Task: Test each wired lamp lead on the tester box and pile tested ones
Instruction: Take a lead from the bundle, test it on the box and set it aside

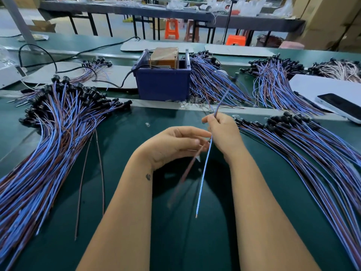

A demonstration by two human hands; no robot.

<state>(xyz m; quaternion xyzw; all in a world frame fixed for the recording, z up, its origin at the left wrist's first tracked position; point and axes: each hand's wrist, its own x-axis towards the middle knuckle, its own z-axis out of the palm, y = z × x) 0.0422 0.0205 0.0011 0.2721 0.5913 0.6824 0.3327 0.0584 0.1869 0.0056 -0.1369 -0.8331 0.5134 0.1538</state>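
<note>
**1 lead held over the counter**

We see the right hand (222, 132) pinching a lamp lead (220, 103) in its grip, the socket end raised toward the blue box (163, 83). The left hand (172, 147) pinches the brown wire (187, 169); the blue wire (203, 178) hangs free. Piles of leads (58, 130) lie on both sides of the green counter (125, 133).

Factory assembly floor, green workbench (125, 192), heaped wire leads (48, 143), plastic stools (172, 29), stacked cartons (330, 20)
</note>
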